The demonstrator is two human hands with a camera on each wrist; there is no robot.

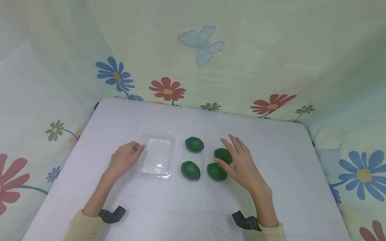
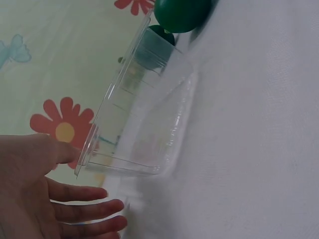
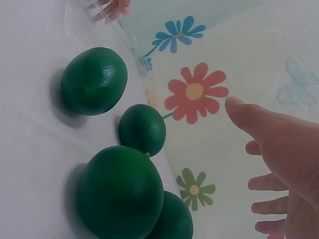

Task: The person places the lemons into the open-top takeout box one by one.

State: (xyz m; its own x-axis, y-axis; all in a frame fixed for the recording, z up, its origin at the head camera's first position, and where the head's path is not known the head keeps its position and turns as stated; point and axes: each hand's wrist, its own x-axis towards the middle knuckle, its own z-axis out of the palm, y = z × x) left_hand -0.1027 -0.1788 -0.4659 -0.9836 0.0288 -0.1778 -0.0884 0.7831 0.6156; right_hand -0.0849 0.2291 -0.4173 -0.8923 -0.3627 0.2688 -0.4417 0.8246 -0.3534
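Observation:
A clear plastic container stands on the white table, left of several green limes. My left hand is at its left side, with the thumb at the rim and the other fingers loosely apart from the wall in the left wrist view; whether the thumb touches cannot be told. My right hand hovers by the two right-hand limes, fingers spread and holding nothing. The front right lime touches or nearly touches the back right lime, which the hand partly covers. Between container and right pair lie a back lime and a front lime.
A white cloth covers the table. Behind it and along both sides hangs a pale curtain printed with flowers and a butterfly. Each wrist wears a dark curved mount, the left mount and the right mount.

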